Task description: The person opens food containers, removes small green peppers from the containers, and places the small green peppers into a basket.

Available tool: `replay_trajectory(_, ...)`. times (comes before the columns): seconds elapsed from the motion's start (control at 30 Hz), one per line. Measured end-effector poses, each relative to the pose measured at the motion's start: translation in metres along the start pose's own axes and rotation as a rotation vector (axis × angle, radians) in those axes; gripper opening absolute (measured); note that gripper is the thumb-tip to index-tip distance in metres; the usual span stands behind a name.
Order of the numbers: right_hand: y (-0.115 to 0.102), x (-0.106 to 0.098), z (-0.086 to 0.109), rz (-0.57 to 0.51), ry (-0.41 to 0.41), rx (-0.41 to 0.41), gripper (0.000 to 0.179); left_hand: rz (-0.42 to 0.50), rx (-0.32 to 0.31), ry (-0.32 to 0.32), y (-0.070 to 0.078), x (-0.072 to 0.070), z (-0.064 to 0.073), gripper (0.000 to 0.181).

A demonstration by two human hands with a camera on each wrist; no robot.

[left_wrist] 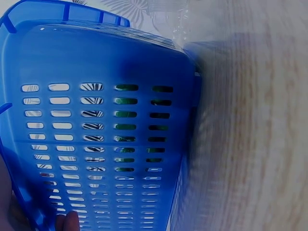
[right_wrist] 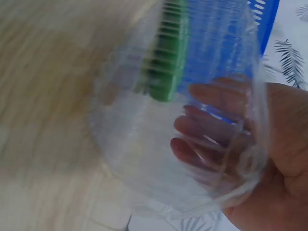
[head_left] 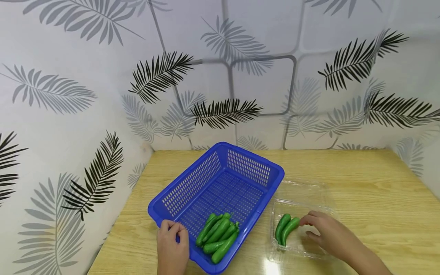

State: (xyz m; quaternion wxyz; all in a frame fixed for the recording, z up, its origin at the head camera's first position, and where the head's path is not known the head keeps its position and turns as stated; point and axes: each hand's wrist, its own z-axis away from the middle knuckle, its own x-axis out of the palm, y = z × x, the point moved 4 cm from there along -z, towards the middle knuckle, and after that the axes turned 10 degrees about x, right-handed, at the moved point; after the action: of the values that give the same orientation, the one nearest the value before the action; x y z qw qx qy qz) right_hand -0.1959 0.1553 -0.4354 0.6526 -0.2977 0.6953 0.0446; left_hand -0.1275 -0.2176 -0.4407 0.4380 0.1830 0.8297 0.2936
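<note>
A blue plastic basket (head_left: 220, 183) stands at an angle on the table, with several small green cucumbers (head_left: 220, 235) heaped in its near corner. My left hand (head_left: 173, 246) grips the basket's rim on the near left side; its fingertips (left_wrist: 71, 221) show against the outer wall in the left wrist view. To the right lies a clear plastic clamshell box (head_left: 299, 250), lid folded back, holding two cucumbers (head_left: 290, 229) side by side at its left. Just right of those, my right hand (head_left: 324, 231) is over the box, fingers loosely bent and nothing held.
The wood-grain table (head_left: 378, 194) runs back to a wall (head_left: 261, 133) covered in leaf-patterned sheeting. Behind the box, its transparent lid (head_left: 306, 191) lies flat near the basket's right side.
</note>
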Motion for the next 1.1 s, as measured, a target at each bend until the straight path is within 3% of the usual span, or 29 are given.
replay_trajectory(0.17, 0.005, 0.007, 0.001, 0.037, 0.044, -0.019, 0.025, 0.001, 0.009, 0.002, 0.000, -0.002, 0.000, 0.023)
replay_trajectory(0.3, 0.001, 0.014, -0.006, 0.047, 0.115, -0.087, 0.026, 0.007, 0.011, 0.000, 0.000, -0.002, 0.000, 0.023)
replay_trajectory(0.53, -0.007, 0.029, -0.019, 0.051, 0.169, -0.212, 0.025, 0.009, 0.007, -0.007, 0.000, -0.001, -0.001, 0.022)
replay_trajectory(0.87, -0.005, 0.029, -0.019, 0.040, 0.173, -0.217, 0.032, 0.001, 0.004, 0.001, 0.001, -0.002, -0.002, 0.022)
replay_trajectory(1.1, 0.005, 0.010, -0.011, -0.002, 0.081, -0.098, 0.030, 0.006, -0.006, -0.025, 0.001, -0.003, -0.001, 0.022)
